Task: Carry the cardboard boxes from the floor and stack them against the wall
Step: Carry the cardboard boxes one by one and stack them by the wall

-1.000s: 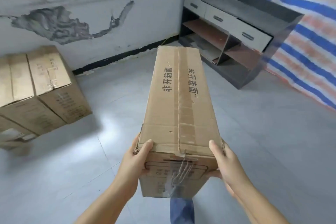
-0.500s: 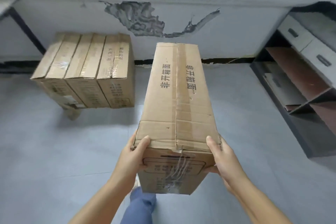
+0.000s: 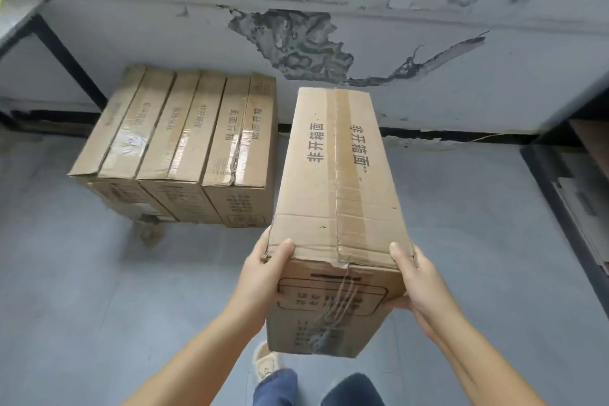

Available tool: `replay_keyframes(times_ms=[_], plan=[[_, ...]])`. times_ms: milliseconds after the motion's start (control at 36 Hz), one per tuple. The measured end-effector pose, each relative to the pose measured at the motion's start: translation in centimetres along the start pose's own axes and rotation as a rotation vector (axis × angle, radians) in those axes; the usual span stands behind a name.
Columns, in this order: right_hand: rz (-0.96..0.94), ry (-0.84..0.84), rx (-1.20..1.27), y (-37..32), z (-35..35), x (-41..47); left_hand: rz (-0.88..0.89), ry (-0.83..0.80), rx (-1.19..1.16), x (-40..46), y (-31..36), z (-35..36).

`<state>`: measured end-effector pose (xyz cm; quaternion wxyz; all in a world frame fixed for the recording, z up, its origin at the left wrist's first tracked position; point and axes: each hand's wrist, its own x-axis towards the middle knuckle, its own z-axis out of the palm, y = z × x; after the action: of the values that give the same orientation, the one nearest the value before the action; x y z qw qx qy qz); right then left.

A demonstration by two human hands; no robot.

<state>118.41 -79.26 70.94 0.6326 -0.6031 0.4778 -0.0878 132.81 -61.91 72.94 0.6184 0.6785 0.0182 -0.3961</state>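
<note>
Gripping cardboard box [image 3: 336,181] printed "非开箱面", left hand [image 3: 263,277], right hand [image 3: 418,280]

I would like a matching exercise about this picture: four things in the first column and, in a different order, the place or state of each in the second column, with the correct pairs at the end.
Column 1
1. carried box
2. row of boxes
3. left hand
4. right hand

Column 2
A. grips the near right corner of the box that is held up
B. stands on the floor against the wall
C. grips the near left corner of the box that is held up
D. held in the air, long side pointing toward the wall

Pairs: 1-D, 2-B, 3-C, 4-A
</note>
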Motion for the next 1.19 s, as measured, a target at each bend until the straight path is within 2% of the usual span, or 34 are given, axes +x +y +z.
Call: replay_keyframes(times_ms=[278, 472, 639, 778, 861, 972, 1056, 1194], plan=[[0.010, -0.095, -0.029, -4.5, 1.7, 17.6, 0.003, 0.072, 0.039, 15.5, 4.2, 3.4], [0.018, -0.155, -0.067, -3.5, 4.2, 31.3, -0.049, 0.189, -0.012, 28.3, 3.1, 4.7], [0.083, -0.145, -0.046, 2.7, 8.1, 39.9, -0.067, 0.223, 0.011, 37.7, -2.9, 3.8], [0.206, -0.208, 0.011, 10.5, 9.8, 40.9, -0.196, 0.257, 0.022, 40.6, -10.6, 1.8], [0.320, -0.256, 0.041, 12.7, 10.8, 40.9, -0.369, 0.317, -0.099, 41.5, -13.4, 0.9], [0.339, -0.275, 0.035, 12.9, 12.9, 41.7, -0.580, 0.384, -0.416, 43.4, -14.6, -0.3], [0.343, -0.223, 0.042, 12.3, 14.1, 43.2, -0.577, 0.414, -0.610, 45.3, -14.0, -1.2], [0.279, -0.174, 0.040, 10.9, 15.8, 47.1, -0.515, 0.436, -0.688, 49.9, -12.2, -1.6]])
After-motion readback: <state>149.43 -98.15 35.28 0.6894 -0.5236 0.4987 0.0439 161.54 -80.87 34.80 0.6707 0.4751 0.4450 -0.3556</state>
